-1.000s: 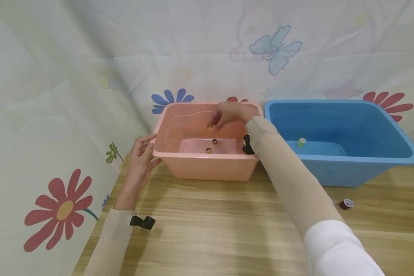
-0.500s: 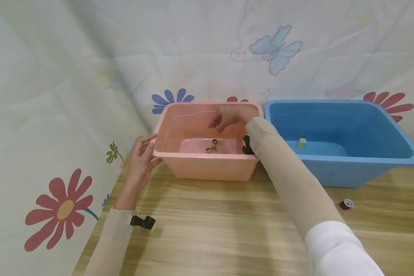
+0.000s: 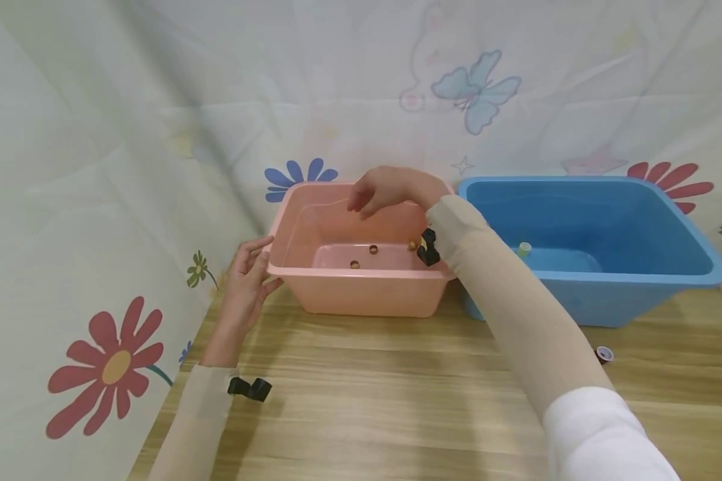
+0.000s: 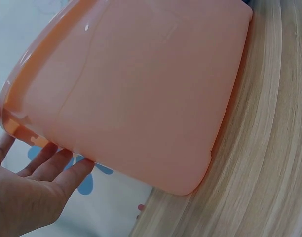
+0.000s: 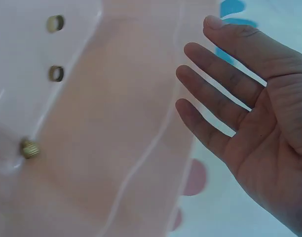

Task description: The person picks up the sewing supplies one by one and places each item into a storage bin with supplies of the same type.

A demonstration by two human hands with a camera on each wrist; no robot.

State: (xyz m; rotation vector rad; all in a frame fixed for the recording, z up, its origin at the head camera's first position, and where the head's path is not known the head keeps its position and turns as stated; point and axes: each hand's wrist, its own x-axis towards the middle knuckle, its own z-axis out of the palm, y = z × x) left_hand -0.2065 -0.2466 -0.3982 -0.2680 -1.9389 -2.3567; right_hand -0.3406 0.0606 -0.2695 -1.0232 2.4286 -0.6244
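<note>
While a printed curtain [image 3: 174, 60] hangs behind a wood-grain table [image 3: 361, 394], a blue bin [image 3: 608, 304] sits to the person's right, its long side running left to right. Just beside it, the smaller pink bin [image 3: 367, 294] lies the same way. The right hand [image 3: 388, 187] hangs over the pink bin, touching none of the pieces below, its fingers loosely spread and holding nothing. The left hand [image 3: 243, 284] holds the same bin's left end, thumb at the rim and fingers against the outer wall.

A dark spool [image 3: 604, 355] rests on the table before the blue bin, partly hidden by the right forearm; a pale cap [image 3: 524, 249] sits inside that bin, well apart from either hand. On the pink bin's floor, a gold fitting [image 5: 29, 148] lies toward the right end, while a far ring [image 3: 374, 250] and a near ring [image 3: 355, 265] lie farther left, apart from each other.

The relation that counts appears to be height: all three pieces lie below the right hand, the nearer one, with the rings on the fingertip side and the fitting toward the wrist. Their own axes are too small to read.
</note>
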